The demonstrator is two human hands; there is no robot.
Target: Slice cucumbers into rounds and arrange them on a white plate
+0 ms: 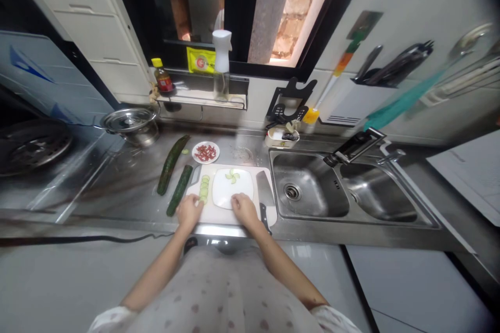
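Observation:
A white cutting board (209, 217) lies on the steel counter and carries a square white plate (222, 195). Cucumber slices (233, 176) form a pinwheel on the plate's far half. To its left, more slices (204, 185) overlap in a row. My left hand (189, 213) is closed, fingertips at a slice on the row's near end. My right hand (245, 210) rests over the plate's near right corner, fingers curled; anything in them is hidden. A cleaver (265, 190) with a black handle lies on the board's right side.
Left of the board lie a cut cucumber (179, 190) and a longer one (172, 165). Behind are a dish of red pieces (205, 152) and a lidded steel pot (135, 126). A double sink (310, 184) adjoins on the right, below a black faucet (355, 146).

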